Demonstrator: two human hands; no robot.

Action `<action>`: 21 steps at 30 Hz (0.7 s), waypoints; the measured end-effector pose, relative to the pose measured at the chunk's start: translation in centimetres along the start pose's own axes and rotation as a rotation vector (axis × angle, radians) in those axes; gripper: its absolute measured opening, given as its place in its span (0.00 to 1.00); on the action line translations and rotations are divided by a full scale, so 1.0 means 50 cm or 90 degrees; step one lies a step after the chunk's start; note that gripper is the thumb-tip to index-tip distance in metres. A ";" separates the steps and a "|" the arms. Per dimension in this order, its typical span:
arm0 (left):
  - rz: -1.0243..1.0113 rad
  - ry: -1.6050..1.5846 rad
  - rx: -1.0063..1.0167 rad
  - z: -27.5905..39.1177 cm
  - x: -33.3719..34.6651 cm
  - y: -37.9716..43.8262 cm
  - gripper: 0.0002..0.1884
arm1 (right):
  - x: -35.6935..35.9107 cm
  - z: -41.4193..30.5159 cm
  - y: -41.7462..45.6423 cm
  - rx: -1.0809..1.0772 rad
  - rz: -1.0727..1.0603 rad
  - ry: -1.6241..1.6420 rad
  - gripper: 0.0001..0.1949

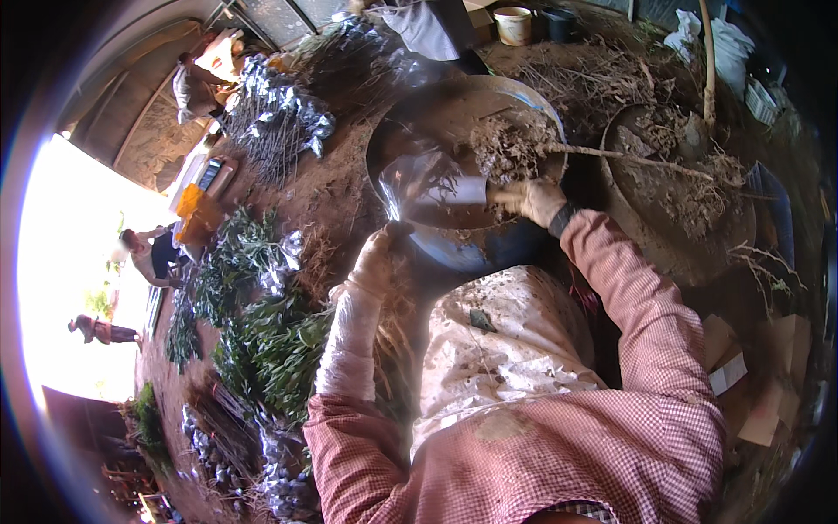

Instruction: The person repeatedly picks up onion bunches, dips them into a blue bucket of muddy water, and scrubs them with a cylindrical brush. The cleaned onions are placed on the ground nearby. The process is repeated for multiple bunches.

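Note:
My left hand [383, 252], gloved and with plastic film wrapped round the forearm, is closed on the gathered edge of a clear plastic bag [399, 187]. My right hand [533, 200], in a muddy glove, is closed at one end of a pale flat strip or label [458, 190]; its exact hold is blurred. Both hands are at the near side of a large round tub [556, 121] of muddy water. Wet mud and roots [510, 147] lie in the tub, below a long stick [628, 157] that crosses its right rim. A mud-spotted white cloth [504, 327] covers my lap.
Leafy plant bundles [281, 334] lie at left, beside root bundles wrapped in plastic [278, 105]. A second muddy basin [694, 242] stands at right, near an upright pole [709, 78] and cardboard [772, 399]. A bucket [512, 26] stands beyond. Several people are at far left.

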State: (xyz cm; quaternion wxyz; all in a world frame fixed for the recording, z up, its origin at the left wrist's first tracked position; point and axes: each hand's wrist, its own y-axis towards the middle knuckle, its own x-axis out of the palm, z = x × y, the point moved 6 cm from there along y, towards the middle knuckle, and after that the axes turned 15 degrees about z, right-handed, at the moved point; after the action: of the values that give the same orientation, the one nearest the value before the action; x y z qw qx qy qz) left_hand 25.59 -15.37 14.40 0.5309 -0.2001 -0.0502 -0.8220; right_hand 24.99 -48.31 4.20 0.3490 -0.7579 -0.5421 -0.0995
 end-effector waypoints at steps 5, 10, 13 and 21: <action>0.220 0.186 0.001 0.050 -0.104 0.021 0.18 | 0.199 -0.076 -0.255 -0.813 -0.230 -0.958 0.20; 0.138 0.411 0.238 0.023 -0.299 0.002 0.11 | 0.357 -0.130 -0.276 -1.101 -0.221 -0.902 0.15; 0.027 0.833 0.451 0.075 -0.124 -0.096 0.13 | 0.337 -0.131 -0.135 -0.847 -0.253 -0.747 0.15; 0.293 0.735 0.555 0.113 -0.257 -0.351 0.07 | 0.370 0.059 -0.180 -0.263 -0.321 -0.534 0.14</action>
State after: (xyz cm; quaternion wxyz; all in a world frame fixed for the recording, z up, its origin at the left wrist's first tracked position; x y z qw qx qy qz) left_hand 16.08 4.81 16.96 0.6619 0.4843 -0.0414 -0.5706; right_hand 23.54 -31.02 15.61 -0.0889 -0.6317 -0.7697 0.0265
